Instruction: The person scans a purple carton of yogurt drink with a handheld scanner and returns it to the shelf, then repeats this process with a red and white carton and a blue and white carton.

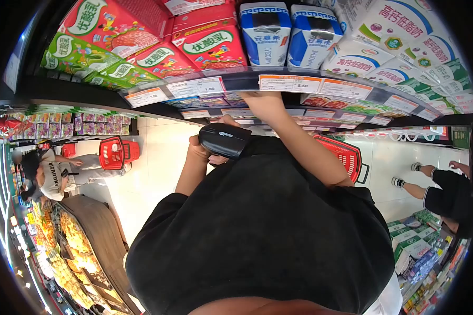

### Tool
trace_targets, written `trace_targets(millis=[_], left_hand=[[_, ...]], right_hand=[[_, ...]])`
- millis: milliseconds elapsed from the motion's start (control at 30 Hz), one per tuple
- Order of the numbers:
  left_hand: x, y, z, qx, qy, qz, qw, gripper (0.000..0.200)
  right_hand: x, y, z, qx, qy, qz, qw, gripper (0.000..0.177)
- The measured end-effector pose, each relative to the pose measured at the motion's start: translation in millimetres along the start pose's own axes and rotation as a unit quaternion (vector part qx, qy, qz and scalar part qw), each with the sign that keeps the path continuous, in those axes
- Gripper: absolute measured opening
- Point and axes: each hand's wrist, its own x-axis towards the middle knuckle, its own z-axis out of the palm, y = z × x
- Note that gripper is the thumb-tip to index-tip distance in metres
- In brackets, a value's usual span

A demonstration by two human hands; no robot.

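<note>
Left hand point(202, 152) clamps the scanner point(225, 139); right hand point(265, 103) meets the shelf rail point(240, 80), its closure indeterminate. Aim the scanner squarely at the price label point(290, 84) above it.

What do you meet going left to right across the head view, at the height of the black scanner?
Crouching person → red basket → black scanner → second red basket → another person.

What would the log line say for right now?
left hand: holds black scanner | right hand: at shelf rail | above: milk cartons
</note>
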Motion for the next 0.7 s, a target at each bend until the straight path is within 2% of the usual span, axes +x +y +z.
trace_targets(millis=[100, 133, 167, 233, 267, 300, 367, 400, 467, 500, 567, 600, 633, 700], left_hand=[[9.3, -0.9, 4.6, 0.021, 0.032, -0.01, 0.999, 0.111], [15.9, 1.7, 20.2, -0.05, 0.021, -0.036, 0.998, 0.111], [17.3, 0.1, 18.9, -0.053, 0.017, -0.044, 0.997, 0.111], [20.0, -0.3, 12.1, 0.007, 0.05, -0.032, 0.998, 0.111], [21.7, -1.0, 9.9, -0.022, 0.029, -0.044, 0.998, 0.111], [25.0, -1.1, 17.0, -0.087, -0.002, -0.074, 0.993, 0.109], [29.4, -6.9, 10.9, -0.09, -0.007, -0.071, 0.993, 0.106], [32.2, -8.1, 12.4, -0.093, -0.012, -0.075, 0.993, 0.106], [36.9, -9.3, 17.4, -0.08, 0.02, -0.098, 0.992, 0.104], [39.0, -10.9, 16.4, -0.082, 0.018, -0.1, 0.991, 0.104], [42.5, -13.6, 12.2, -0.042, 0.031, -0.108, 0.993, 0.105], [45.3, -14.7, 8.8, -0.041, 0.03, -0.109, 0.993, 0.105], [49.6, -15.6, 4.4, -0.014, 0.022, -0.114, 0.993, 0.106], [58.5, -15.6, 1.5, 0.013, 0.013, -0.122, 0.992, 0.106]], right_hand=[[-0.2, -2.1, -3.4, -0.045, 0.005, 0.009, 0.999, 0.035], [-2.2, -8.5, -10.7, -0.142, -0.012, 0.037, 0.989, 0.039], [-7.4, -17.0, -19.6, -0.144, -0.004, 0.04, 0.989, 0.039], [-20.0, -37.9, -38.7, -0.219, 0.006, -0.049, 0.974, 0.04], [-28.6, -29.9, -46.7, -0.256, 0.024, -0.075, 0.964, 0.039], [-39.8, -27.8, -55.0, -0.26, 0.03, -0.072, 0.963, 0.039], [-62.6, -25.9, -72.9, -0.183, 0.081, -0.126, 0.972, 0.031], [-71.6, -18.0, -84.4, -0.189, 0.085, -0.125, 0.97, 0.031], [-87.7, -0.9, -102.7, -0.293, 0.234, -0.15, 0.915, 0.031], [-87.2, 1.7, -107.2, -0.295, 0.236, -0.149, 0.914, 0.031], [-79.0, 8.6, -116.2, -0.319, 0.417, -0.185, 0.831, 0.034], [-78.3, 12.1, -118.0, -0.33, 0.419, -0.16, 0.831, 0.046], [-75.2, 14.4, -118.4, -0.328, 0.421, -0.16, 0.83, 0.046], [-65.9, 13.2, -114.0, -0.336, 0.429, -0.195, 0.815, 0.058]])
